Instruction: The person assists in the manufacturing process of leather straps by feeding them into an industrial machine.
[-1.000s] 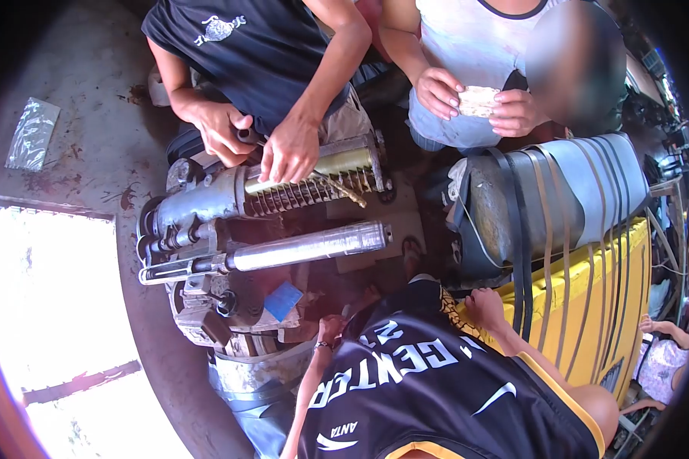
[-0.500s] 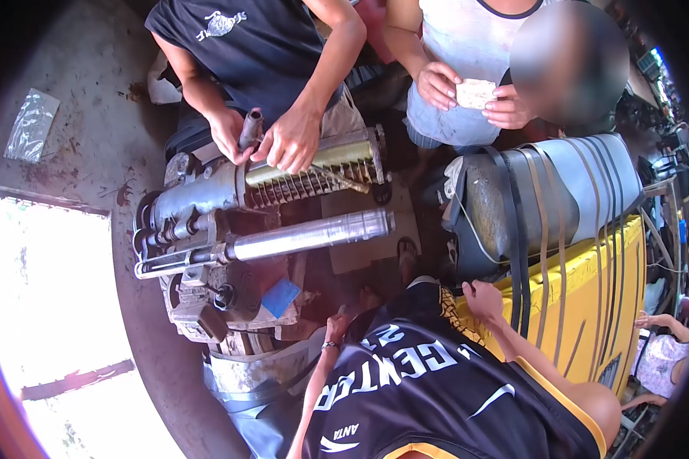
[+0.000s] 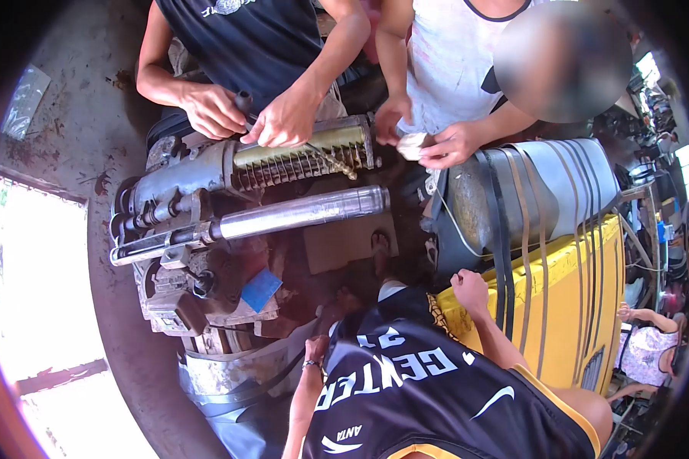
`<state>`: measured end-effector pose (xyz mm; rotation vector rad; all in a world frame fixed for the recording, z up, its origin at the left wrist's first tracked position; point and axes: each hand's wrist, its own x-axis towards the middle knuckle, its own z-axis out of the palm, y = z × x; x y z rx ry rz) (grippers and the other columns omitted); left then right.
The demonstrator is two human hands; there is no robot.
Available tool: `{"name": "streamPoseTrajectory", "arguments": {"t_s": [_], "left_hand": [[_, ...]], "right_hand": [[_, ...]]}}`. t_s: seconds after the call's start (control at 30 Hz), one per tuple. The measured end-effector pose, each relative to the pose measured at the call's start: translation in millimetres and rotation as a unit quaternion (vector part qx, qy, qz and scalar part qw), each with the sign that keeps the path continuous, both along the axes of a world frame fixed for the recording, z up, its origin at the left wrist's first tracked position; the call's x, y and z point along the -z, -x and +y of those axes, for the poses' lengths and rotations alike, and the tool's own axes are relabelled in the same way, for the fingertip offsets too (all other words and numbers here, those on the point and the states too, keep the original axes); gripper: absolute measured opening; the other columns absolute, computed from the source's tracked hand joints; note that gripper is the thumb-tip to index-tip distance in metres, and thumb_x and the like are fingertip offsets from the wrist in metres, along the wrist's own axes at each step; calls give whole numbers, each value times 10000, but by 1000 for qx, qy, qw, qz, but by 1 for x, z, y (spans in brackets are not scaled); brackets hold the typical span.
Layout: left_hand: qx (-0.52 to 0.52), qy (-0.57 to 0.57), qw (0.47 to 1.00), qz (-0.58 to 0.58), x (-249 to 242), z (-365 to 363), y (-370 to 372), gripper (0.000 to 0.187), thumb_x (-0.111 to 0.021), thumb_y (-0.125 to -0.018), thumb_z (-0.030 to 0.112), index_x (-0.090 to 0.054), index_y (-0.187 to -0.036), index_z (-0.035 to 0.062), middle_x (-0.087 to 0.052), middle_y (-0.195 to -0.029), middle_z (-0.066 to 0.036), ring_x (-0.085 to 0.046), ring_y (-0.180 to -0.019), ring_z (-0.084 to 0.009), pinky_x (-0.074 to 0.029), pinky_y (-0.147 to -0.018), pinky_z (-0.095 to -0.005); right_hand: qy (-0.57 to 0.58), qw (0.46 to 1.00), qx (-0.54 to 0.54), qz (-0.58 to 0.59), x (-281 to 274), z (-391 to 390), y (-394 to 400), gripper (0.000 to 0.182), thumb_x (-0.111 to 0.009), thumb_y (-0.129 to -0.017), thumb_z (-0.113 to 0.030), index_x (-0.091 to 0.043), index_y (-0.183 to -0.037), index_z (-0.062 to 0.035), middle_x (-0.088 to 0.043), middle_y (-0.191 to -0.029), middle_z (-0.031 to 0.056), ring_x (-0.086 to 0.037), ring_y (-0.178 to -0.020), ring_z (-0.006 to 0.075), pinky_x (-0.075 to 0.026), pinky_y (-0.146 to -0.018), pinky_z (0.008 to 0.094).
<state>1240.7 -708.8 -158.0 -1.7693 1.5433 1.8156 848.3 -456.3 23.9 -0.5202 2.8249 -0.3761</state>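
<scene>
My left hand [image 3: 316,349] is loosely curled beside the dark shorts, with a bracelet on the wrist; nothing shows in it. My right hand [image 3: 469,291] makes a loose fist near the left edge of the yellow cabinet [image 3: 566,306]. Neither touches the machine. Left of me lies a greasy metal machine with a shiny cylinder [image 3: 302,213] and a spring-wound barrel [image 3: 298,162]. Across from me, a person in a dark sleeveless shirt holds a dark tube [image 3: 243,103] above the barrel. Another person in a white top holds a small whitish block [image 3: 413,145].
A strapped grey motor-like drum [image 3: 475,206] sits on the yellow cabinet. A blue square [image 3: 262,291] lies by the machine's base. A bright opening [image 3: 46,306] is at the left. Another person [image 3: 651,352] is at the far right.
The whole view has shifted a little. The person in white has lowered the whitish block and brought it left, toward the barrel. My hands keep nearly the same pose.
</scene>
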Motion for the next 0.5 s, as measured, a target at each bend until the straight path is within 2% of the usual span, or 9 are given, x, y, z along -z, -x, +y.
{"name": "streamPoseTrajectory", "arguments": {"t_s": [0.03, 0.13, 0.17, 0.27, 0.3, 0.4, 0.43, 0.5], "left_hand": [[15, 16, 999, -43, -22, -3, 15, 284, -642, -894, 237, -775, -934, -11, -741, -803, -98, -656, -737, -148, -497, -658, -338], [41, 64, 997, 32, -35, -8, 25, 328, -641, -902, 270, -767, -961, -27, -740, -801, -124, -660, -727, -159, -512, -671, -348], [41, 50, 996, 60, -48, -10, 29, 323, -632, -921, 245, -754, -981, -48, -753, -814, -116, -695, -759, -170, -536, -706, -335], [81, 110, 986, 91, -64, -17, 32, 286, -613, -947, 218, -755, -996, -26, -776, -860, -135, -756, -842, -209, -564, -745, -328], [151, 138, 975, 85, -98, -22, 42, 245, -593, -953, 167, -746, -1059, 7, -782, -930, -159, -772, -939, -281, -588, -787, -352], [260, 221, 935, 93, -149, -22, 44, 247, -588, -935, 124, -730, -1110, 23, -774, -953, -171, -756, -944, -344, -603, -797, -392], [271, 179, 942, 84, -173, -20, 44, 309, -569, -907, 82, -699, -1184, 45, -758, -1040, -183, -724, -1020, -372, -589, -864, -427], [380, 217, 897, 66, -242, -17, 50, 423, -588, -876, 58, -644, -1295, 71, -707, -1187, -199, -678, -1119, -375, -559, -931, -436]], "right_hand": [[-1, 1000, -3, -15, -4, -1, 0, 292, -606, -926, -294, -697, -821, -36, -706, -821, 231, -683, -809, 464, -544, -751, 567], [-17, 999, -21, -24, -3, -1, 3, 286, -602, -923, -286, -703, -828, -36, -706, -829, 241, -684, -808, 472, -549, -756, 567], [-11, 999, -20, -26, -3, -1, 3, 289, -601, -919, -282, -704, -829, -28, -708, -841, 248, -683, -810, 481, -554, -764, 565], [-3, 999, -9, -33, -3, -1, 3, 300, -600, -921, -285, -703, -835, -18, -709, -855, 251, -683, -817, 483, -553, -762, 564], [-4, 999, -9, -34, -3, -1, 3, 302, -600, -922, -286, -703, -836, -15, -710, -857, 251, -684, -818, 482, -553, -762, 564], [-2, 999, -7, -35, -6, 0, 5, 306, -599, -925, -286, -704, -841, -11, -711, -863, 250, -686, -821, 477, -551, -762, 561], [2, 999, -4, -34, -5, 0, 5, 305, -599, -925, -285, -706, -844, -12, -712, -865, 250, -687, -821, 475, -551, -762, 560], [4, 999, 1, -39, -5, -2, 3, 302, -599, -926, -284, -710, -851, -14, -713, -871, 249, -690, -823, 470, -551, -763, 556]]}}
